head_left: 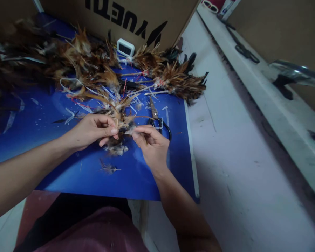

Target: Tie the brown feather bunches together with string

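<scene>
Just above the blue tabletop (141,171), my left hand (98,130) is closed in a pinch on a feather, its thumb against the fingertips. My right hand (152,140) pinches pale fluff (130,131) a short way to the right; whether it belongs to the same feather I cannot tell. Brown and tan feathers (116,111) lie in a heap right behind both hands. Scissors (154,111) with black handles rest beyond my right hand, which partly hides them. One small loose feather (109,169) lies nearer to me.
Brown feather bundles with sticks and red ties (182,82) lie at the back right. A large feather pile (86,52) spreads across the back left. Behind stand a cardboard box (138,15) and a small white device (125,48). A wall ledge (265,91) runs along the right.
</scene>
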Tool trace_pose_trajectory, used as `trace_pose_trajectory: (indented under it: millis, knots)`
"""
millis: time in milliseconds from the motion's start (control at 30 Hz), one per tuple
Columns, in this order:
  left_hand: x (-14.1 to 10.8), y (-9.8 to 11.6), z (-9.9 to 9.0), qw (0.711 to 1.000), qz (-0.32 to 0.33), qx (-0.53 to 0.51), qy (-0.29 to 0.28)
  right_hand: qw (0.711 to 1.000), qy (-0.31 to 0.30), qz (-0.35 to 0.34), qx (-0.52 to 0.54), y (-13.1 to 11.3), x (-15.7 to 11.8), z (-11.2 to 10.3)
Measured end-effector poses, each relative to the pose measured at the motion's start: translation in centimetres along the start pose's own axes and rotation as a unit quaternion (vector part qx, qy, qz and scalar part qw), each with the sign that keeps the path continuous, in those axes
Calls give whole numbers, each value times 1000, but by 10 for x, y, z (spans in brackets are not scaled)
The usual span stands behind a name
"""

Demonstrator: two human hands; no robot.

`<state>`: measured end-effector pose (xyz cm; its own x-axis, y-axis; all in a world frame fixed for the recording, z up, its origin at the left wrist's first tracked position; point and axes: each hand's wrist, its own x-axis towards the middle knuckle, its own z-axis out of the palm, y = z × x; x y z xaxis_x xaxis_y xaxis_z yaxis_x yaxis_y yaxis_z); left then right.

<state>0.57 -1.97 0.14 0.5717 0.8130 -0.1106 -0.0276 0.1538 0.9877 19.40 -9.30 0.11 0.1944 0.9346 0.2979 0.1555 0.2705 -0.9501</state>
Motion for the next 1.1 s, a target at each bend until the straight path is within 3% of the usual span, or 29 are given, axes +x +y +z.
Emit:
trace_pose_trajectory:
  millis: [300, 467, 700, 1100]
  knots:
    - [0, -3, 3, 999, -13, 22, -38, 988, -29, -102, -113, -4, -5, 3]
    - [0, -3, 3, 998, -17, 30, -50, 982, -43, -104, -150, -2, -6, 4]
    - [0, -3, 3, 997, -15, 45, -53, 973, -47, -158, -165, 3, -7, 5]
    - [1, -4, 1, 993, -5, 89, -80, 982, -72, -92, -149, 3, -6, 5]
